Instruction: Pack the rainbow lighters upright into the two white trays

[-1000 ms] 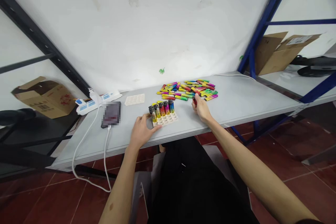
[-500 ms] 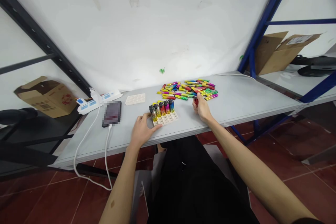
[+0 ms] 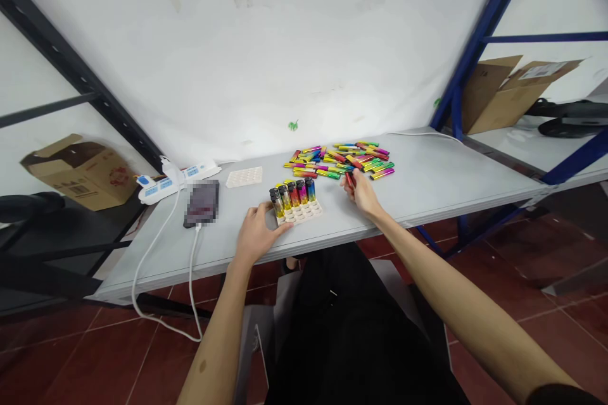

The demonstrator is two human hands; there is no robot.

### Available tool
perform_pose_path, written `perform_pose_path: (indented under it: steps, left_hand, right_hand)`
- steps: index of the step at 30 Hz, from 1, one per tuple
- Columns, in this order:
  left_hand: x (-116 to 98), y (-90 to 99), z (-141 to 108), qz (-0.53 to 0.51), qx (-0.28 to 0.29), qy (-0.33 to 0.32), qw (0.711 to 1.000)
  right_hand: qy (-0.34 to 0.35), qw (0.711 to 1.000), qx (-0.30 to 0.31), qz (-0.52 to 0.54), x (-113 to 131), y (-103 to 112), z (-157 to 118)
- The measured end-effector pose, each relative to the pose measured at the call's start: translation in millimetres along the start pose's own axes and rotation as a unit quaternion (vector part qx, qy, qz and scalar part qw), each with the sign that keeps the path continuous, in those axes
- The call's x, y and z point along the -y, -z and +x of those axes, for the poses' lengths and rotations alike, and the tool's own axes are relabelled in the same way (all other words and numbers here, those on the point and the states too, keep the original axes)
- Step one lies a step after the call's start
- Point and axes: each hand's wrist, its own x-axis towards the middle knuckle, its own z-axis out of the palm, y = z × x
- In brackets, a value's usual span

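My left hand (image 3: 256, 233) grips the left end of a white holed tray (image 3: 306, 211) near the table's front edge, thumb along the front and fingers behind. Several lighters (image 3: 294, 195) with black tops stand upright in the tray's back rows; the front holes show bare. To the right, my right hand (image 3: 365, 195) is closed on a red lighter (image 3: 350, 180), partly hidden by the fingers, just above the table. Behind that hand lies a loose pile of shiny multicoloured lighters (image 3: 327, 168).
A second white holed tray (image 3: 244, 177) lies at the back left. Beside it are a phone (image 3: 202, 202) with a white cable and a power strip (image 3: 180, 182). Cardboard boxes (image 3: 88, 172) stand beyond both table ends. A blue metal frame (image 3: 468, 69) rises at the right.
My right hand has drawn slightly left, away from the pile, with the red lighter in it. My left hand stays on the tray.
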Motion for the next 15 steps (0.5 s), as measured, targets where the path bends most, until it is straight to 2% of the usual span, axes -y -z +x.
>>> perform_pose_path:
  steps: [3, 7, 11, 15]
  left_hand:
    - [0, -0.3, 0, -0.003, -0.002, 0.000, 1.000]
    - [0, -1.0, 0, -0.007, -0.004, -0.005, 1.000]
    - [1, -2.1, 0, -0.007, -0.006, -0.005, 1.000]
    - [4, -3.8, 0, -0.004, -0.007, -0.006, 1.000]
  right_hand:
    - [0.022, 0.999, 0.031, 0.012, 19, -5, -4]
    - [0.094, 0.988, 0.110, -0.059, 52, -19, -8]
    - [0.112, 0.980, 0.130, -0.102, 73, -44, -6]
    - [0.139, 0.961, 0.137, -0.194, 78, -70, -5]
